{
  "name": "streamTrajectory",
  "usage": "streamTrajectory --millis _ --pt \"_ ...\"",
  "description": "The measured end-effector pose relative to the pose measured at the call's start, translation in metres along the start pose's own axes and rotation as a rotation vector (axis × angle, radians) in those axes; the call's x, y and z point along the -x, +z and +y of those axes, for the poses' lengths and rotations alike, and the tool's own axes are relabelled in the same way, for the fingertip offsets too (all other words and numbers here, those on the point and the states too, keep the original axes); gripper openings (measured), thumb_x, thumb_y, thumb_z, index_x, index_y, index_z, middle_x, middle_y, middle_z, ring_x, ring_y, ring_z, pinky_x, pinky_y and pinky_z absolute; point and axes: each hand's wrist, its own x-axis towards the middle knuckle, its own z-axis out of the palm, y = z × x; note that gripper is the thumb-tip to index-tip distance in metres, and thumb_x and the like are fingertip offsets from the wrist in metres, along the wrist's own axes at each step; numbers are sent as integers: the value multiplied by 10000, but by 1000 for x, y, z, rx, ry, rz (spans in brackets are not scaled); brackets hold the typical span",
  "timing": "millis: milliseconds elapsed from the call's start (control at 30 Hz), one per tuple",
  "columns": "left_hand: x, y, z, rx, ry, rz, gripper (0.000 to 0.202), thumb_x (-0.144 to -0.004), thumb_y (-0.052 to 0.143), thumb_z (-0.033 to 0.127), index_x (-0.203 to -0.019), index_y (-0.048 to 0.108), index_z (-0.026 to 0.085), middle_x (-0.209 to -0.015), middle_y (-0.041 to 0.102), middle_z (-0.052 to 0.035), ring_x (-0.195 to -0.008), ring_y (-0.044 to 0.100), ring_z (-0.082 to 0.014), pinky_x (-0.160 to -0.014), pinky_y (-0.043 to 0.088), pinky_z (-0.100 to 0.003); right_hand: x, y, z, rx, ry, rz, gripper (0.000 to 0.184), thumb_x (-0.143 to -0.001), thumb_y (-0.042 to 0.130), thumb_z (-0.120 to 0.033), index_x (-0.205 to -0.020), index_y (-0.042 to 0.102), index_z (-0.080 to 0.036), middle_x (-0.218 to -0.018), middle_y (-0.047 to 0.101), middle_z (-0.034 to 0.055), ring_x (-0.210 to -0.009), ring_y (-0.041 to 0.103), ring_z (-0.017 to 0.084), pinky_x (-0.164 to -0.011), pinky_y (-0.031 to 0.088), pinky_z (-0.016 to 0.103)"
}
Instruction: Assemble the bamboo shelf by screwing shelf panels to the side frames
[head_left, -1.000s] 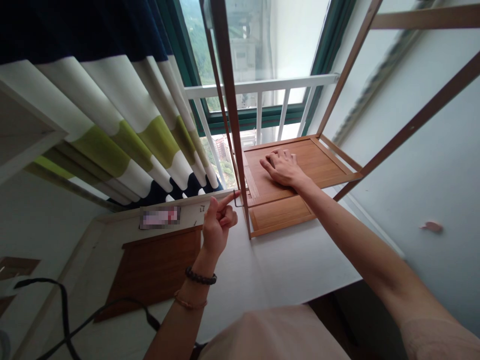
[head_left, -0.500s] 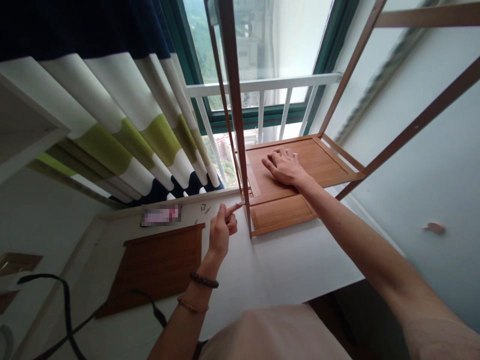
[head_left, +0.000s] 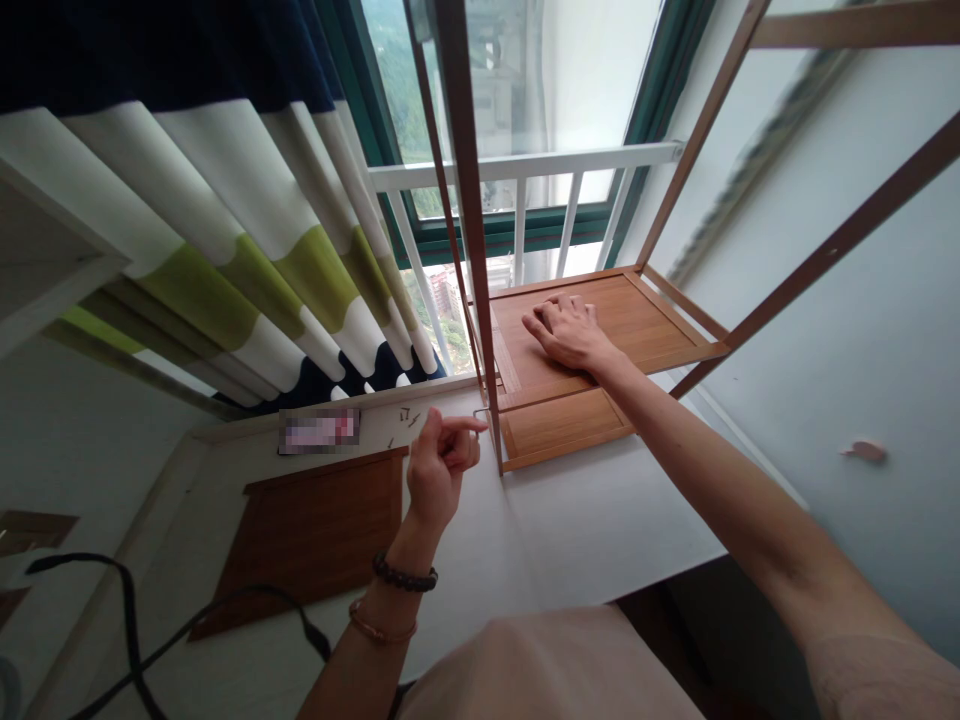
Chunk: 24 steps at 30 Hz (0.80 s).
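Observation:
My left hand (head_left: 444,465) is beside the foot of a brown wooden upright (head_left: 489,380). Its index finger points at the upright, with the thumb raised apart and the other fingers curled. Just above that fingertip a small bent metal hex key (head_left: 479,411) sticks out from the upright; I cannot tell whether they touch. My right hand (head_left: 568,332) rests on a wooden shelf panel (head_left: 630,315) with its fingers spread and slightly bent. A lower wooden panel (head_left: 566,425) shows below it. Both panels belong to one open frame.
A loose wooden panel (head_left: 322,535) lies left on the white tabletop (head_left: 570,530). Several small screws (head_left: 406,415) and a blurred-out packet (head_left: 319,431) lie beyond it. A black cable (head_left: 131,610) curls at lower left. Behind are a striped curtain (head_left: 247,270) and a white railing (head_left: 517,172).
My left hand has dropped slightly, its index fingertip moving down off the hex key, which now shows more. The right hand stays on the shelf panel.

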Motion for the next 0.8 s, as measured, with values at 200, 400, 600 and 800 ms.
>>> streamTrajectory --millis 200,400,600,800 --pt "3 -27 -26 -466 -7 119 523 -870 385 500 -737 716 118 -450 231 54 -426 221 -84 -449 163 -253 1 1 0 1 3 -1 583 -884 187 -593 -1111 563 -210 -1245 485 123 -1121 410 325 -924 291 501" --pt "-23 -12 -8 -322 -66 125 498 -858 396 506 -899 693 109 -439 217 77 -399 165 -73 -425 123 -239 0 1 0 -8 4 -2 589 -882 191 -594 -1125 560 -205 -1257 481 128 -1135 406 327 -934 288 507" --pt "-25 8 23 -32 -14 -10 452 -857 424 470 -883 707 118 -417 151 92 -381 122 -61 -429 145 -229 -1 2 0 -13 5 -5 587 -881 192 -597 -1141 550 -211 -1261 479 123 -1148 393 319 -940 286 506" --pt "-2 -7 2 -167 -38 26 578 -866 371 516 -579 687 126 -413 154 63 -390 176 -66 -442 167 -247 0 1 0 1 -3 3 594 -879 188 -602 -1128 555 -206 -1257 481 131 -1135 403 326 -931 289 509"
